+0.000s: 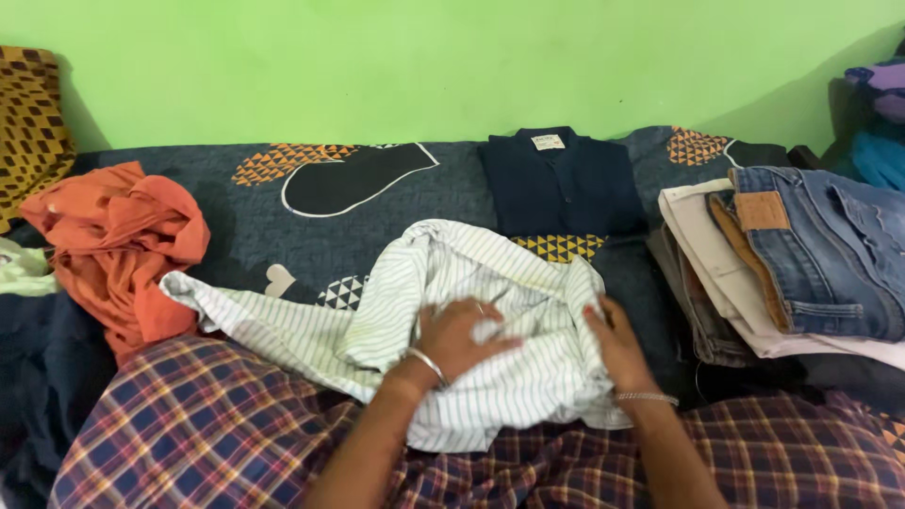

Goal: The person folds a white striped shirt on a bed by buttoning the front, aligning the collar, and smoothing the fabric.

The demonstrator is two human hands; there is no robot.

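Fingers: left hand lies flat, fingers spread on the striped shirt, pinning it rather than gripping; right hand curls over the shirt's right edge, thumb side hidden, so whether it pinches cloth I cannot tell.
Shirt: crumpled in front of the person, partly on the lap, one sleeve trailing left across the bedspread.
Doing it well: my judgement is that the flat left palm should hold the middle steady while the right draws the bunched edge taut, smoothing outward from the centre so no crease is trapped; the trailing sleeve wants straightening too.
Risk: pulling with both hands at once would likely bunch it again.
Hands: two, each with a bangle or chain at the wrist.
Striped shirts: one.
Navy shirts: one, folded, lying beyond the striped one by the wall.
Orange cloth: one, heaped at left.
Stack: one pile at right, jeans on top, at least three paler pieces beneath; exact count unclear.
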